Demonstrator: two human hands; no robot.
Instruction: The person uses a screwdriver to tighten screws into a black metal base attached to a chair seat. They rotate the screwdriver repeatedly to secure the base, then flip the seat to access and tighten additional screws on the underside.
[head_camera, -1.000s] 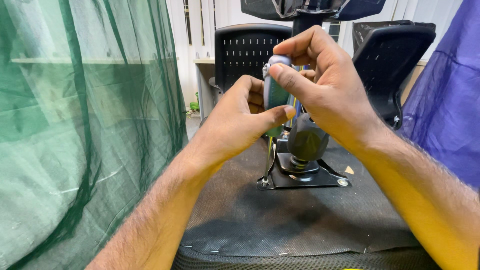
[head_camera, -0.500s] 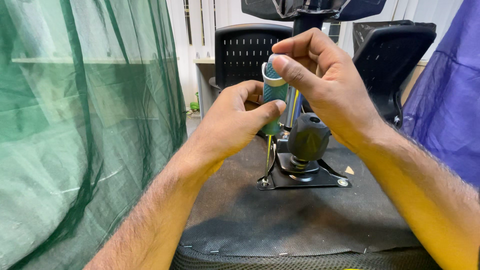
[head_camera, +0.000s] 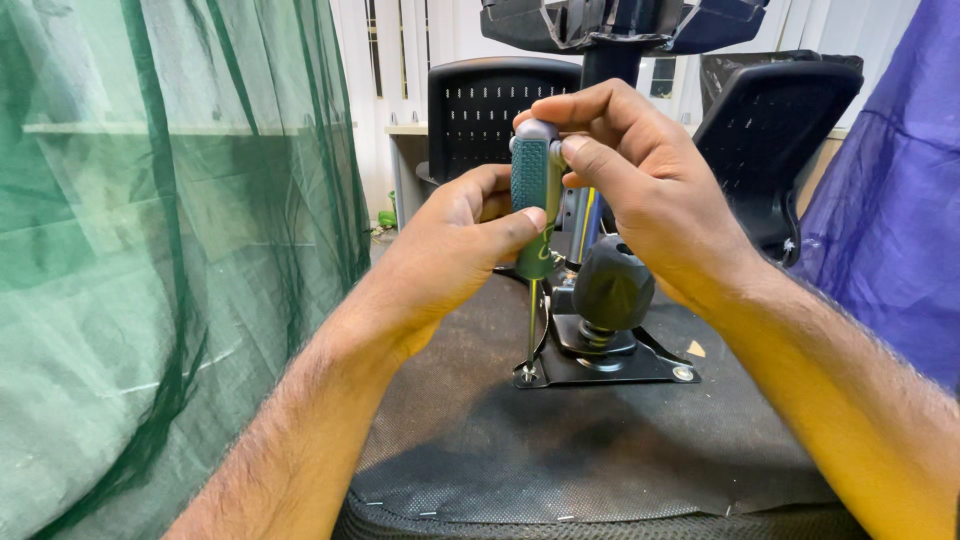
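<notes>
A green-handled screwdriver stands upright, its tip in a screw at the front left corner of a black metal mounting plate. My left hand wraps the lower handle with thumb and fingers. My right hand pinches the grey cap at the handle's top. The plate lies on the black fabric underside of an overturned chair seat and carries a black round knob beside the screwdriver shaft.
Green mesh netting hangs at the left. A purple cloth hangs at the right. Black office chairs stand behind, and a chair base rises overhead on a column.
The screwdriver handle has rotated slightly and my right fingers have shifted on its cap. My left hand has regripped lower on the handle. The plate has not moved.
</notes>
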